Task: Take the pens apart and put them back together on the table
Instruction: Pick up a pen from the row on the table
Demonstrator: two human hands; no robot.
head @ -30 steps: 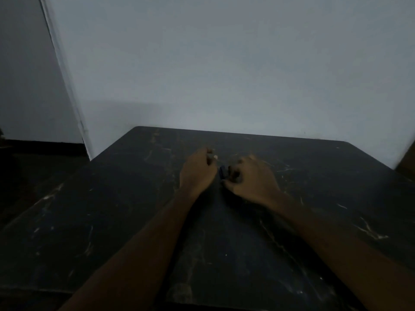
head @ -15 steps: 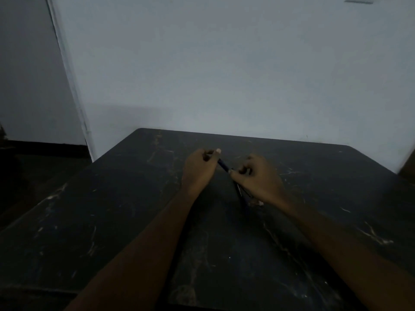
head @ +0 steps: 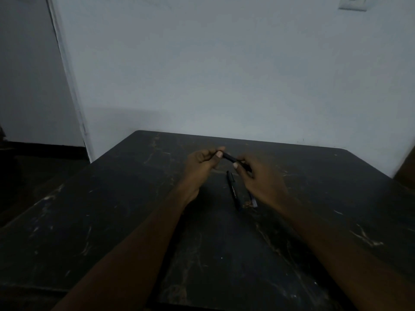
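A dark pen [head: 229,157] is held above the black table [head: 112,209], slanting down to the right. My left hand [head: 202,163] pinches its upper left end between thumb and fingers. My right hand [head: 258,178] grips its lower right end, which is hidden in my fingers. A second dark pen [head: 233,189] lies on the table below my hands, pointing toward me. Beside it, partly under my right wrist, lies a thinner bluish pen part [head: 253,200].
The scratched table reaches to a pale wall [head: 224,75] at the back. The floor drops away dark on the left, beyond the table's left edge. A brown object [head: 406,169] shows at the right edge. The room is dim.
Both hands have lifted off the table with one pen held between them. The second pen and the bluish part, hidden before, now lie in plain view. The camera has tilted.
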